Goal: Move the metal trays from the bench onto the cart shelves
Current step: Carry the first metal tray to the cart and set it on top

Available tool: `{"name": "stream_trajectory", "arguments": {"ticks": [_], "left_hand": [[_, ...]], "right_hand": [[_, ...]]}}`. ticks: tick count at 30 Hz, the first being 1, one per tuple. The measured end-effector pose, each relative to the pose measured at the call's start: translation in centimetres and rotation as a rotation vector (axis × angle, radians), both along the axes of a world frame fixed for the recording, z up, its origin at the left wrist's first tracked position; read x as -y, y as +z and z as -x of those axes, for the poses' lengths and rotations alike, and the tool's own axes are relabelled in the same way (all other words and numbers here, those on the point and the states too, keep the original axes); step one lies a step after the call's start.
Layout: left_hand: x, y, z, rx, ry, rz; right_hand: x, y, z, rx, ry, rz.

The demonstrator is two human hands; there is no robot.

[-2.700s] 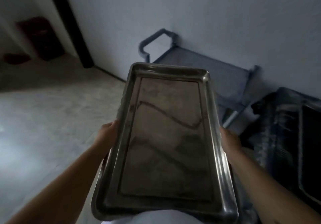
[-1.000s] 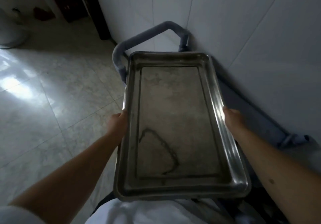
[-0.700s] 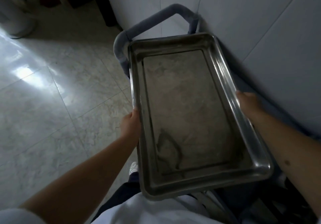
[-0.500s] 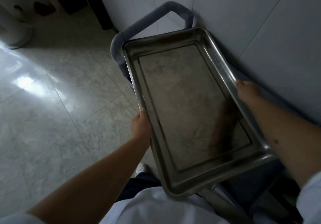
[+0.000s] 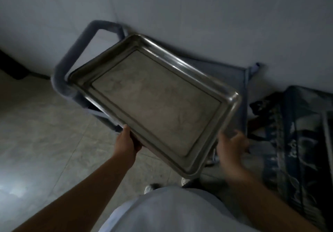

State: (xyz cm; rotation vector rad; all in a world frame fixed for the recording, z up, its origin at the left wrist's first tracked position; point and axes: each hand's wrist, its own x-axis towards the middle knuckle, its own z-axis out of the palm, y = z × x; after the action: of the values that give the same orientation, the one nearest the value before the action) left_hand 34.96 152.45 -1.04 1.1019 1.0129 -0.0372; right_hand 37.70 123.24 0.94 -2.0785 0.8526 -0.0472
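A rectangular metal tray, empty and dull inside, hangs slanted above the blue-grey cart. My left hand grips its near long rim from below, thumb on the edge. My right hand holds the short end near the tray's right corner, fingers curled under it; this hand is blurred. The cart's tubular handle sticks out past the tray's far left corner. Most of the cart's top shelf is hidden under the tray.
The cart stands against a white tiled wall. A dark patterned bag or covered surface lies to the right of the cart. Pale tiled floor spreads to the left. My shoes show below the tray.
The tray has swung clockwise, so its long side now runs diagonally over the cart. My right hand slid from the long rim to the short end. The view turned right, showing the dark bag.
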Motion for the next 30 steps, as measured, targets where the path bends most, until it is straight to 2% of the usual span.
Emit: {"name": "stream_trajectory", "arguments": {"ticks": [2, 4, 8, 12, 20, 26, 30], "left_hand": [[-0.7, -0.3, 0.2, 0.031, -0.034, 0.030], [-1.4, -0.5, 0.3, 0.063, -0.092, 0.014], [-1.2, 0.0, 1.2, 0.145, -0.324, -0.027], [0.2, 0.3, 0.9, 0.147, -0.405, 0.011], [6.7, 0.6, -2.4, 0.012, -0.363, 0.073], [10.7, 0.2, -5.1, -0.072, -0.286, 0.128], [11.8, 0.0, -6.0, -0.122, -0.282, 0.093]], "right_hand": [[-1.8, -0.6, 4.5, -0.097, -0.061, -0.206], [-3.3, -0.7, 7.5, -0.122, -0.068, -0.322], [-4.0, -0.6, 8.6, -0.124, 0.074, -0.274], [-2.7, -0.1, 6.6, -0.119, -0.020, -0.372], [3.1, -0.8, -1.0, -0.221, -0.129, -0.340], [5.9, -1.5, -6.3, -0.342, -0.016, -0.052], [6.5, -2.3, -8.1, -0.319, 0.007, 0.010]]}}
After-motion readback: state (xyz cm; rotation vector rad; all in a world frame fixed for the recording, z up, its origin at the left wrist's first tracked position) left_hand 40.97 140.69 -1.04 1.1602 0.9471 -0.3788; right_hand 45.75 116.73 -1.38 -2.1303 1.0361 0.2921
